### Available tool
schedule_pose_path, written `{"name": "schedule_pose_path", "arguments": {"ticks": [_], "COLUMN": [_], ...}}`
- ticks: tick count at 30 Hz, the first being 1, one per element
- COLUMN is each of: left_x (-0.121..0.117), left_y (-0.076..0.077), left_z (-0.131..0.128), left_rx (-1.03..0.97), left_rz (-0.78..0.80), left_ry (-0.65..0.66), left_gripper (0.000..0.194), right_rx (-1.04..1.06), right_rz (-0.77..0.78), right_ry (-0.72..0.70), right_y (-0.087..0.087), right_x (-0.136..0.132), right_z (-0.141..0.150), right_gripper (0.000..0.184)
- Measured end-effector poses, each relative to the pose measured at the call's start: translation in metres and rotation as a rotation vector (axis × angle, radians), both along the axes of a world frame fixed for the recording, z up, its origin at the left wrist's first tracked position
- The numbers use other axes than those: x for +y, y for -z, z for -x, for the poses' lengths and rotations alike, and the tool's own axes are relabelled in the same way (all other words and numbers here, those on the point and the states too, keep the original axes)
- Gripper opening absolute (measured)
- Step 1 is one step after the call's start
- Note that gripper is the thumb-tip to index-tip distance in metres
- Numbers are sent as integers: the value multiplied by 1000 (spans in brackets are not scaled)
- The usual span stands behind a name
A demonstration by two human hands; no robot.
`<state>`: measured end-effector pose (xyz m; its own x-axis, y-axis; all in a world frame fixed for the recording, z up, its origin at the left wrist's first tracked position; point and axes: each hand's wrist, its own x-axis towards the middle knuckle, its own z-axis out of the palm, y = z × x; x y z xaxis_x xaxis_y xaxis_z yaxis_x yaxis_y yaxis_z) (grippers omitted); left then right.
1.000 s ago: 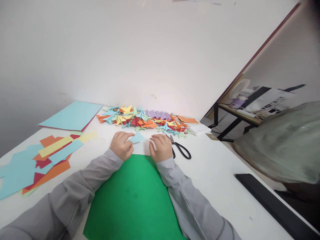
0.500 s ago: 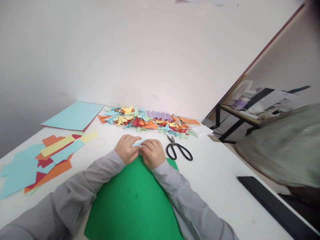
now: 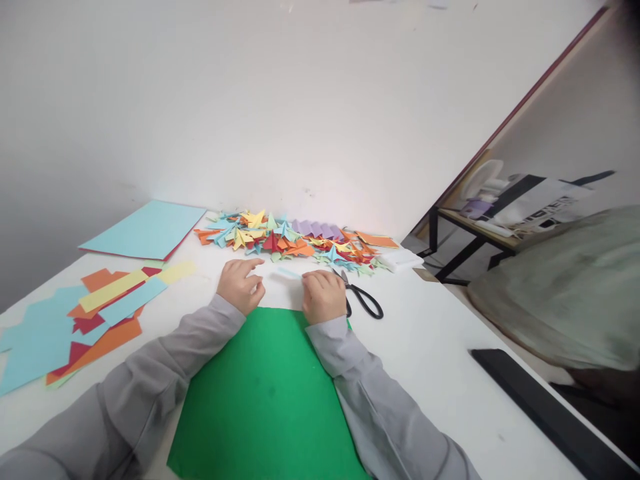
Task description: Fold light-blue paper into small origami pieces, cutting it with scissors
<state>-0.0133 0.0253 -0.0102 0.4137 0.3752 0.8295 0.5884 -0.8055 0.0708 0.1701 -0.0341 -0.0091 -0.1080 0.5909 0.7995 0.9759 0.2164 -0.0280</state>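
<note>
My right hand [image 3: 324, 295] pinches one end of a small light-blue piece of paper [image 3: 286, 273], which looks thin and edge-on here and is a little blurred. Its other end points toward my left hand [image 3: 241, 285], whose thumb and forefinger are apart with nothing between them. Below both hands lies a green sheet [image 3: 270, 393], its far edge between my wrists. Black-handled scissors [image 3: 367, 301] rest just right of my right hand, which partly hides them. Behind the hands spreads a heap of small folded paper planes [image 3: 285, 241] in several colours.
Loose coloured paper scraps [image 3: 95, 320] overlap on the left of the white table [image 3: 415, 387]. A stack of larger light-blue sheets [image 3: 147, 230] is at the back left. A white packet [image 3: 400, 260] sits at the back right, and a dark bar [image 3: 540, 407] lies along the right edge.
The left hand held the blue paper at first. Both hands then met on it. Now they are apart again, and the paper is in the right hand.
</note>
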Motion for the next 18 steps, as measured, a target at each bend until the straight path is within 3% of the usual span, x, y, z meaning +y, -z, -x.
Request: {"name": "schedule_pose_path", "arguments": {"ticks": [3,11,18], "left_x": [1,-13,-8], "left_y": [0,-6,-4], "left_z": [1,-10,-8], "left_rx": [-70,135,105], "left_rz": [21,-70,-64], "left_ry": [-33,150,136], "left_gripper": [10,13,13], "right_rx": [34,-109,-64], "right_rz": [-45,-8,12], "right_ry": [21,-232,-125], "right_y": [-1,-1,-1], "right_x": [1,-3,-1], "right_z": [-3,17,10], "right_gripper": [10,10,9]}}
